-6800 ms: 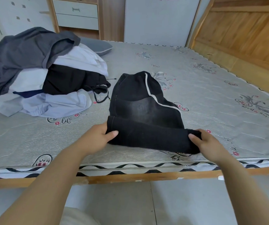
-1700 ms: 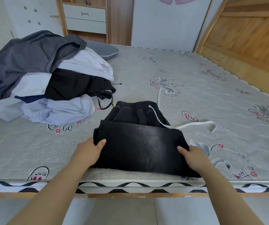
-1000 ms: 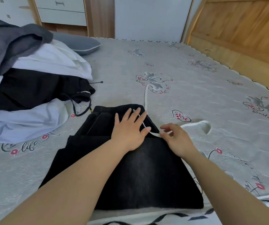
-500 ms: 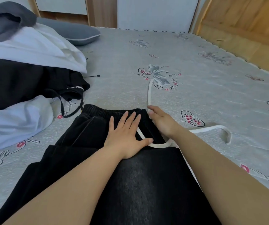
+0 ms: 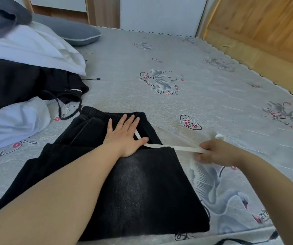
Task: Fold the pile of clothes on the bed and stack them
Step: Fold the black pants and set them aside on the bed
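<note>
Folded black trousers lie on the grey patterned mattress in front of me, elastic waistband at the far end. My left hand presses flat on them just below the waistband, fingers spread. A white drawstring runs from under that hand out to the right. My right hand pinches the gathered drawstring beside the trousers' right edge. The unfolded pile of clothes, grey, white, black and pale blue, sits at the left.
A grey pillow lies behind the pile. A wooden headboard runs along the mattress's right side. Wooden furniture and a white panel stand beyond the far edge. Bare mattress stretches to the right of the trousers.
My right hand has pulled the white drawstring from near the waistband out to the right, gathering it. My left hand stays pressed on the trousers.
</note>
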